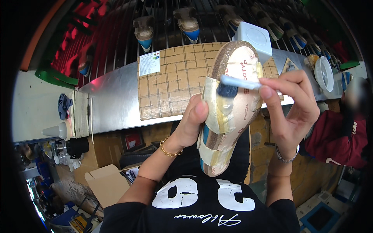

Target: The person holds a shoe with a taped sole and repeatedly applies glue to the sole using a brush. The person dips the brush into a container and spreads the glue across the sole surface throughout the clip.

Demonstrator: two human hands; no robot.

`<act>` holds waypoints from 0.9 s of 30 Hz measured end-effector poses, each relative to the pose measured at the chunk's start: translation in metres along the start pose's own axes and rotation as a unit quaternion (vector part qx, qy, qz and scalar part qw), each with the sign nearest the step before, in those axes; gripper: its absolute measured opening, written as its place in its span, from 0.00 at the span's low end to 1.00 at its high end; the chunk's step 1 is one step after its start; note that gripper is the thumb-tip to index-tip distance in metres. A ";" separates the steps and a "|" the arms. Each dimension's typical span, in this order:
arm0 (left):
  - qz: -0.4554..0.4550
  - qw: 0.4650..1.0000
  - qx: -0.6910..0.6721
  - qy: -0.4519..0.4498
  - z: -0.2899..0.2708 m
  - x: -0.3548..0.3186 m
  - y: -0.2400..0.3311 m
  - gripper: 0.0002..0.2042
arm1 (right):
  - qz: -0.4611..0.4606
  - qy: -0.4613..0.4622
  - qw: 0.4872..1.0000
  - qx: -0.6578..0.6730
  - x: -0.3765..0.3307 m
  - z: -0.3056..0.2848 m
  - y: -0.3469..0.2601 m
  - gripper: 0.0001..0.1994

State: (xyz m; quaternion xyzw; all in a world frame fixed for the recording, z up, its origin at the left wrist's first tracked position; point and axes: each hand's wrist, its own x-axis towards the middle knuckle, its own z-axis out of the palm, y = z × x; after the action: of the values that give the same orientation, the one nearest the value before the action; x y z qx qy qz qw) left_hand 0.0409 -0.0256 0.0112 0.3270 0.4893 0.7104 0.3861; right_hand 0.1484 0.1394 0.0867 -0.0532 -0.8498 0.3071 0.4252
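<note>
My left hand (189, 121) is closed round the side of a shoe under construction (237, 110), held with its underside up. The shoe has a pale insole board with reddish print, cream strips folded over its edges, a brown speckled rim and some blue along its side. Pinched between the thumb and fingers of my right hand (292, 106) is a brush (241, 82) with a light blue-grey handle and dark bristles. Its bristles lie over the cream strip on the shoe's left edge, seemingly touching it. Yellowish, glossy patches show on the strips.
A taped cardboard sheet (175, 85) covers part of the metal bench (110, 101). A white box-shaped container (254, 37) stands behind the shoe; a white bowl (323, 73) is farther right. More shoes (188, 25) sit on the barred rack beyond. A person in maroon (336, 138) is at right.
</note>
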 end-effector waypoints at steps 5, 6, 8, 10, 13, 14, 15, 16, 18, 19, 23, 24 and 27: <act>0.014 1.000 0.016 0.007 0.001 -0.003 0.003 0.51 | -0.012 0.003 1.000 -0.012 0.002 -0.006 -0.004 0.09; 0.018 1.000 0.021 0.005 0.001 -0.004 0.004 0.51 | -0.026 0.008 1.000 -0.013 0.001 -0.007 -0.004 0.10; 0.019 1.000 0.022 0.005 0.001 -0.005 0.004 0.51 | -0.049 0.013 0.999 -0.011 0.000 -0.008 -0.005 0.11; 0.019 1.000 0.021 0.003 0.002 -0.004 0.005 0.50 | -0.063 0.008 0.998 -0.003 -0.002 -0.011 -0.003 0.12; 0.019 1.000 0.022 0.002 0.004 -0.004 0.008 0.50 | -0.061 -0.013 0.998 0.016 -0.005 -0.014 -0.002 0.12; 0.019 1.000 0.022 0.001 0.004 -0.005 0.008 0.50 | -0.057 -0.021 0.998 0.023 -0.005 -0.014 -0.002 0.12; 0.017 1.000 0.022 -0.004 0.005 -0.004 0.008 0.49 | -0.052 -0.026 0.998 0.030 -0.006 -0.016 -0.002 0.12; 0.017 1.000 0.022 -0.011 0.006 -0.002 0.010 0.49 | -0.046 -0.030 0.998 0.037 -0.006 -0.017 -0.002 0.12; 0.016 0.999 0.023 -0.020 0.009 -0.001 0.012 0.49 | -0.044 -0.041 0.997 0.050 -0.007 -0.018 -0.001 0.12; 0.016 0.999 0.025 -0.020 0.008 -0.003 0.015 0.49 | -0.048 -0.047 0.996 0.056 -0.008 -0.017 0.000 0.12; 0.012 0.999 0.019 -0.045 0.014 0.003 0.019 0.48 | -0.052 -0.061 0.995 0.060 -0.007 -0.020 0.000 0.12; 0.011 0.999 0.016 -0.046 0.016 0.004 0.020 0.48 | -0.053 -0.067 0.994 0.064 -0.006 -0.020 0.001 0.12; 0.008 0.999 0.009 -0.047 0.017 0.004 0.021 0.47 | -0.060 -0.090 0.992 0.068 -0.004 -0.023 0.003 0.12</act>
State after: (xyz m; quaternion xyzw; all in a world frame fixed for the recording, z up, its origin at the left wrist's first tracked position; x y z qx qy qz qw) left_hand 0.0488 -0.0197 0.0367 0.3671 0.4745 0.6928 0.4003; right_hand 0.1678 0.1517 0.0925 0.0544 -0.8632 0.3420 0.3674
